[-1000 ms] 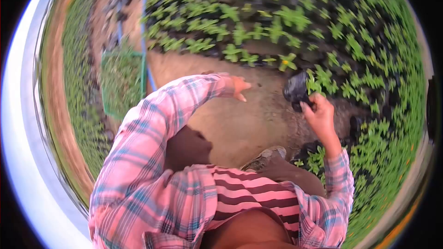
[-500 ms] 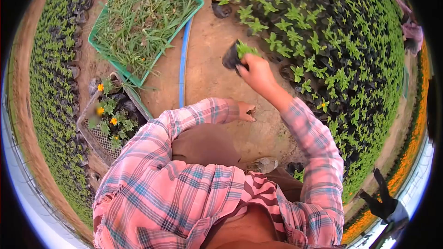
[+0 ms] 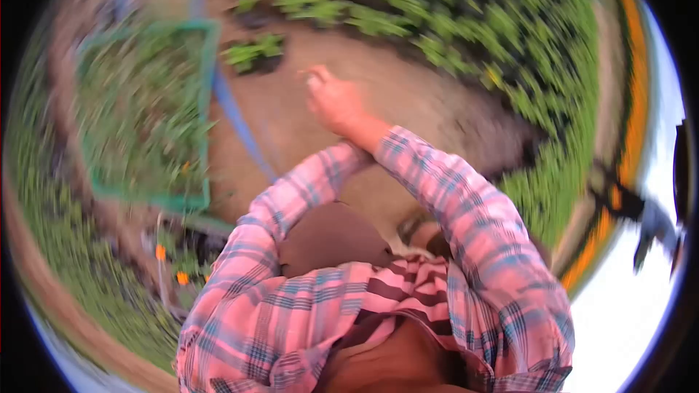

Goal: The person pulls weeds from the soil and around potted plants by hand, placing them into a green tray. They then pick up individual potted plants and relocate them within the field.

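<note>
Change vs half a second back: the right hand [image 3: 336, 102] was gripping a black seedling pot. Now that grip is gone. The hand is stretched out over the dirt path [image 3: 415, 102], fingers loosely spread, and it looks to have nothing in it. The frame is heavily motion-blurred, so treat that as likely rather than certain.

A seedling pot [image 3: 255, 54] now sits on the path at its far edge, against the seedling bed [image 3: 437, 22]. I read it as the same pot, set down; the blur rules out a positive ID. The view has also swung since then, so the head is turning.

What it means: this pot's carry looks done. It is on the ground and off the hand.

Pot vs hand: it lies beyond the fingertips and to the person's left, near but clearly apart, with no contact. It is just beside the far right corner of the green crate [image 3: 138, 195]. The blue hose [image 3: 240, 124] runs along the path between the crate and the hand. Can't tell if the pot is upright or tilted.

Left hand: not visible. The left sleeve [image 3: 291, 196] runs up under the right forearm and the hand is hidden there, so its state is unknown.
</note>
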### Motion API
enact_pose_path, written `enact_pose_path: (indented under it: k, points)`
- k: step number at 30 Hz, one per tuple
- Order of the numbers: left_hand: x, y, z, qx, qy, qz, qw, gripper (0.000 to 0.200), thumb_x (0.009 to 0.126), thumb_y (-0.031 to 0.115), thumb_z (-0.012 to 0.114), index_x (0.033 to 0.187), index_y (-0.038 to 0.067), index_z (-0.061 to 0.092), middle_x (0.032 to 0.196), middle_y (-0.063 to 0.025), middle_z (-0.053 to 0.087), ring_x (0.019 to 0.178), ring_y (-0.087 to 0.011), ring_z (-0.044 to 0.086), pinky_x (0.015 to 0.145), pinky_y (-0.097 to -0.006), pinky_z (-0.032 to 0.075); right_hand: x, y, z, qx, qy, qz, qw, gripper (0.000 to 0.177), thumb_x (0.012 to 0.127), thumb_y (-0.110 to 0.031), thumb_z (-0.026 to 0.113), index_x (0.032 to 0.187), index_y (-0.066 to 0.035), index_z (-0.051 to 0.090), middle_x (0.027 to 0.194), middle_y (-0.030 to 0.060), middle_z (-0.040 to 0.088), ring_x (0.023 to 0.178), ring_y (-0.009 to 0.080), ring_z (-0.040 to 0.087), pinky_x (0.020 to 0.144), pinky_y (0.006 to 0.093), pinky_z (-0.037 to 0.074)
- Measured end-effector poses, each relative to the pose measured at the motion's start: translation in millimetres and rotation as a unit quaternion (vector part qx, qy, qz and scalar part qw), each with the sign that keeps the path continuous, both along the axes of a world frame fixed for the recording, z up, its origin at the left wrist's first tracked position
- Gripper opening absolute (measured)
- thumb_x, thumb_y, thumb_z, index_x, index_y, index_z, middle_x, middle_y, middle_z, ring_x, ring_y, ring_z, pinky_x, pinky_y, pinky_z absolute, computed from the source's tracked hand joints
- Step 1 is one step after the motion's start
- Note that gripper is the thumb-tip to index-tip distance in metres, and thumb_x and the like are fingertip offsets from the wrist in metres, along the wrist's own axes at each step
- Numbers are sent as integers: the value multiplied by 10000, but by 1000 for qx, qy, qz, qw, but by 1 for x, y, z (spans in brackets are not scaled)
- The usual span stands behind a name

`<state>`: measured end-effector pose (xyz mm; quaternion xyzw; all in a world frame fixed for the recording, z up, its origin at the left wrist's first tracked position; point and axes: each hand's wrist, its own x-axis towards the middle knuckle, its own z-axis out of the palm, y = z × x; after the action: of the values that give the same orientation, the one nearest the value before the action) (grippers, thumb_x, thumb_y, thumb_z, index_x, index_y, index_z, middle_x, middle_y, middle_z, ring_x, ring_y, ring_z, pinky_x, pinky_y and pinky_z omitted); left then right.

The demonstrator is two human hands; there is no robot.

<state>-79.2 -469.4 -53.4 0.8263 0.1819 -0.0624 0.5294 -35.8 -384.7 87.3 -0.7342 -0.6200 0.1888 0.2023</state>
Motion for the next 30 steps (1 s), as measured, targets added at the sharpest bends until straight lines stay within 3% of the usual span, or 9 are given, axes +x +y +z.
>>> enact_pose_path:
  k: [6, 8, 12, 16, 17, 19, 25, 28, 30]
  points:
    - [23, -20, -45, 38, -99, -153, 982, 395, 785, 361, 661, 997, 40, 572, 1004, -174, 604, 916, -304, 586, 789, -401, 458, 91, -123, 6, 18, -30, -362, 932, 234, 731, -65, 569, 961, -30, 561, 972, 160, 549, 780, 335, 590, 673, 423, 498]
    - [47, 20, 41, -19, 92, -251, 963, 360, 778, 326, 666, 959, 36, 554, 1021, -184, 574, 908, -336, 565, 781, -412, 453, 104, -181, -15, 46, -38, -476, 878, 234, 715, -49, 572, 948, -27, 567, 930, 166, 557, 835, 339, 570, 717, 422, 481]
    - [37, 25, 54, -19, 72, -244, 967, 331, 764, 273, 683, 939, 32, 539, 983, -173, 551, 889, -334, 552, 764, -399, 454, 84, -310, -47, -20, -100, -578, 810, 199, 722, -51, 571, 918, -16, 580, 867, 146, 576, 827, 322, 579, 729, 413, 481]
    - [36, 16, 52, 29, 23, -240, 970, 314, 745, 212, 705, 932, 29, 531, 919, -170, 540, 881, -328, 548, 745, -389, 458, 62, -401, -61, -41, 5, -815, 578, 252, 750, -71, 607, 994, -22, 571, 835, 151, 577, 768, 318, 598, 737, 384, 491]
    - [36, 14, 50, 40, 21, -223, 974, 313, 738, 197, 712, 933, 31, 531, 907, -170, 536, 871, -331, 548, 740, -387, 459, 56, -415, -52, -73, -28, -825, 560, 261, 754, -74, 589, 1012, -51, 562, 935, 183, 575, 940, 346, 545, 809, 413, 457]
    - [34, 15, 47, 63, 26, -235, 970, 316, 746, 215, 705, 935, 31, 530, 915, -175, 539, 872, -335, 548, 739, -393, 459, 45, -427, -30, -59, -145, -806, 571, 325, 763, -72, 593, 1082, -55, 534, 1042, 205, 527, 961, 377, 537, 803, 429, 464]
    - [50, 6, 67, 130, 84, -269, 951, 389, 787, 352, 653, 969, 29, 538, 962, -201, 560, 906, -350, 551, 765, -431, 455, 52, -459, -26, -135, -103, -707, 687, 360, 795, -101, 606, 1144, -93, 519, 1066, 223, 503, 944, 392, 522, 829, 434, 447]
    - [57, -17, 65, 122, 118, -278, 945, 522, 807, 454, 599, 1126, 44, 550, 1090, -212, 575, 1015, -363, 549, 853, -447, 452, 65, -491, -59, -23, -253, -608, 753, 145, 807, -126, 562, 920, -35, 561, 887, 203, 566, 870, 389, 540, 743, 454, 443]
    - [63, -35, 60, 125, 162, -272, 940, 577, 815, 508, 563, 1178, 60, 540, 1134, -213, 575, 1050, -370, 549, 880, -458, 447, 73, -467, -31, -16, -165, -618, 769, 111, 823, -129, 572, 845, -21, 575, 779, 169, 580, 762, 367, 570, 686, 432, 454]
